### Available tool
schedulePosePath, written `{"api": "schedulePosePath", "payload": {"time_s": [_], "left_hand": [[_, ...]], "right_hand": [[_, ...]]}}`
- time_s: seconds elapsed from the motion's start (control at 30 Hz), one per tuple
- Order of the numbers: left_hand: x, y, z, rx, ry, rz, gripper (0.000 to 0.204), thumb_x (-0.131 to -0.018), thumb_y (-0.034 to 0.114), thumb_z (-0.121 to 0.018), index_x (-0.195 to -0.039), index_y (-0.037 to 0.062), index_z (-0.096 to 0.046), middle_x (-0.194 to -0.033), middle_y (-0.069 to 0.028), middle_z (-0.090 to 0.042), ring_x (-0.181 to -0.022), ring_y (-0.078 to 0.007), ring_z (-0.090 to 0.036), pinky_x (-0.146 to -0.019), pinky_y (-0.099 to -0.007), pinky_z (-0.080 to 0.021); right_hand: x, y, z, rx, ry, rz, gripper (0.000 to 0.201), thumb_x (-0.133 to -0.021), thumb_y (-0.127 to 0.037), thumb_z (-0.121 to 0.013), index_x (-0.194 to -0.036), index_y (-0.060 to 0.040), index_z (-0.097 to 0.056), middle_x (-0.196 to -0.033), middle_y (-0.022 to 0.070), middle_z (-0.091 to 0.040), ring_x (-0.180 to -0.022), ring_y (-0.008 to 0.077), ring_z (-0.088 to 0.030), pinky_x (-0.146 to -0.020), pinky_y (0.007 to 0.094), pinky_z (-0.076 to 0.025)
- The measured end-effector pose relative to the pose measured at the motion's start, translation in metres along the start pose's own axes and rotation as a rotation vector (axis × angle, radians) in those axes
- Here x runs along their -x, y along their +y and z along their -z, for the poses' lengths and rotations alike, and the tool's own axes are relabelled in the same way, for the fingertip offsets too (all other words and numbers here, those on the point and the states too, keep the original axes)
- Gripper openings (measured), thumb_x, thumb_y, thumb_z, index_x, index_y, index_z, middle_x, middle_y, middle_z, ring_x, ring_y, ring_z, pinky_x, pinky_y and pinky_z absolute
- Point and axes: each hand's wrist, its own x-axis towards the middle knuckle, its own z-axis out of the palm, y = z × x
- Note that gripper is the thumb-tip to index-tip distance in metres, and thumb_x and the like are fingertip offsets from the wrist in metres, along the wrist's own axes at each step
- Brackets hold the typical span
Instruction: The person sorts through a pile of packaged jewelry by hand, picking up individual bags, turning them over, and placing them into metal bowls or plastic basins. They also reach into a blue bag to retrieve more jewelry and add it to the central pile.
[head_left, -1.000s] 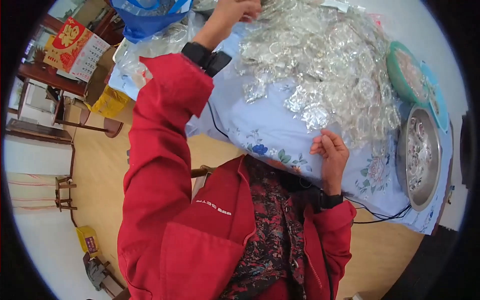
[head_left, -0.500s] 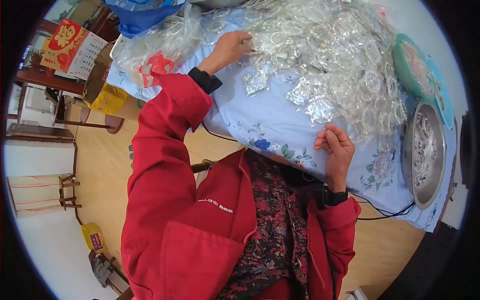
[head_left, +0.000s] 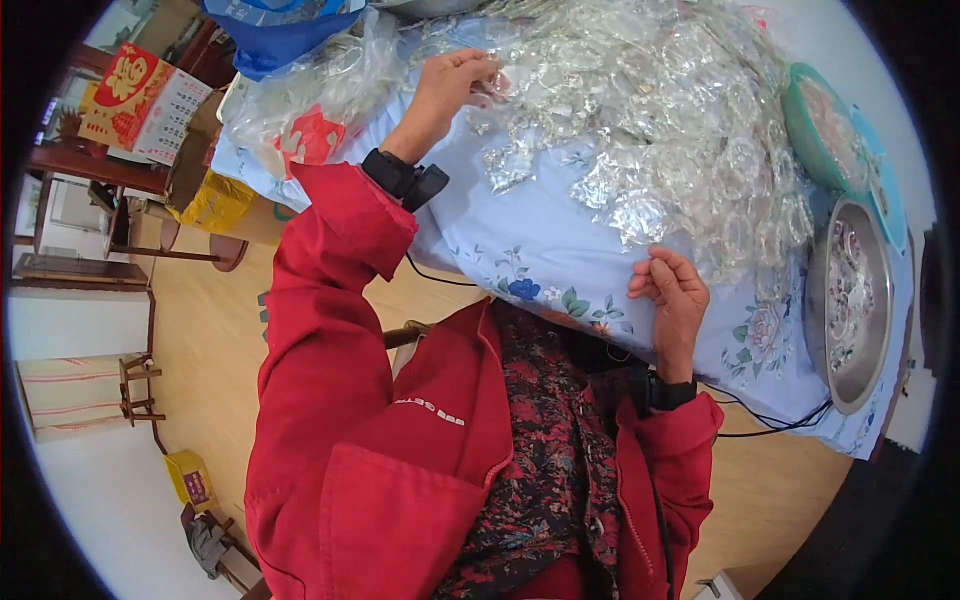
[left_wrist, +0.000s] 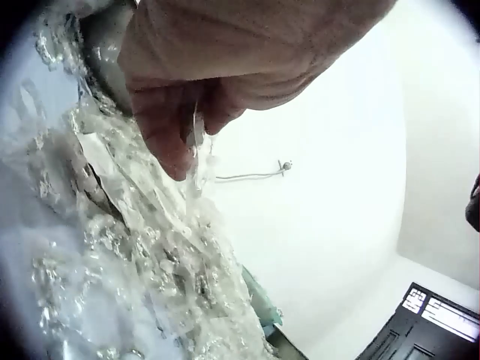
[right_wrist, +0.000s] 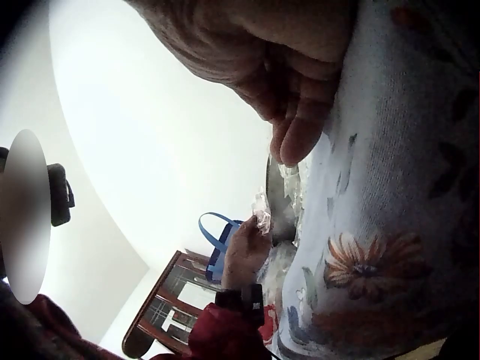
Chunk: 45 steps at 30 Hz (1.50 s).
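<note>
At the left edge of a big heap of clear plastic packets (head_left: 650,130), my left hand (head_left: 440,100) pinches one small clear packet (left_wrist: 196,139) between thumb and fingers. Ring shapes show inside some of the heaped packets. The same raised packet (right_wrist: 261,214) appears in the right wrist view, held above the table. My right hand (head_left: 678,305) rests at the near side of the heap, by the table's front edge. Its fingers (right_wrist: 304,135) hang loosely curled, with nothing visible in them.
A blue bag (head_left: 280,35) and a clear plastic bag (head_left: 330,95) lie at the left. At the right stand a green basket (head_left: 797,120), a light-blue tray (head_left: 893,222) and a steel bowl (head_left: 850,395). A flowered cloth (head_left: 470,215) covers the table; black cables (head_left: 765,425) hang at its front.
My left hand has come down from the far back left to the heap's left edge, then lifted slightly. The right hand has stayed in about the same place.
</note>
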Motion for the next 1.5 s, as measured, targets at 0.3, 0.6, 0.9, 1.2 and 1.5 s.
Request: {"api": "schedulePosePath", "payload": {"time_s": [0.3,0.6,0.9,1.2,1.5], "left_hand": [[0.006,0.000,-0.029,0.115,-0.180,0.052,0.022,-0.091,0.017,-0.050,-0.100,-0.0009,-0.059,-0.086,-0.0064,-0.064,-0.078,-0.0158,-0.064,-0.067,-0.0251,-0.050],[0.008,0.002,-0.047,0.239,-0.249,0.088,0.022,-0.088,0.009,-0.051,-0.104,-0.0053,-0.057,-0.089,-0.0098,-0.064,-0.077,-0.0184,-0.065,-0.069,-0.0265,-0.052],[0.024,0.014,-0.080,0.182,-0.305,0.152,0.019,-0.086,0.010,-0.056,-0.101,-0.0030,-0.058,-0.086,-0.0069,-0.063,-0.075,-0.0159,-0.063,-0.070,-0.0269,-0.052],[0.061,0.015,-0.156,0.114,-0.610,0.297,0.020,-0.088,0.015,-0.055,-0.097,-0.0025,-0.060,-0.081,-0.0051,-0.062,-0.066,-0.0131,-0.061,-0.064,-0.0254,-0.052],[0.058,0.002,-0.163,0.145,-0.672,0.403,0.026,-0.089,0.023,-0.056,-0.098,-0.0015,-0.061,-0.084,-0.0064,-0.063,-0.071,-0.0139,-0.062,-0.062,-0.0267,-0.052]], "right_hand": [[-0.001,0.001,0.001,0.005,-0.011,0.004,0.019,-0.089,-0.007,-0.052,-0.104,0.0039,-0.057,-0.082,0.0113,-0.063,-0.065,0.0146,-0.060,-0.058,0.0268,-0.051],[-0.001,0.000,0.001,-0.012,-0.008,-0.014,0.019,-0.089,-0.007,-0.052,-0.104,0.0039,-0.057,-0.082,0.0111,-0.063,-0.065,0.0149,-0.060,-0.059,0.0266,-0.051],[0.000,-0.002,0.002,0.026,0.014,0.001,0.022,-0.089,-0.008,-0.052,-0.106,0.0054,-0.056,-0.084,0.0131,-0.063,-0.066,0.0163,-0.060,-0.059,0.0278,-0.051],[-0.002,-0.007,0.006,-0.111,-0.069,-0.017,0.025,-0.090,-0.012,-0.053,-0.107,0.0064,-0.055,-0.083,0.0156,-0.062,-0.066,0.0177,-0.061,-0.059,0.0290,-0.052],[-0.003,-0.005,0.010,-0.212,0.071,-0.004,0.020,-0.088,-0.014,-0.056,-0.087,0.0063,-0.058,-0.076,0.0141,-0.061,-0.059,0.0172,-0.060,-0.055,0.0271,-0.051]]}}
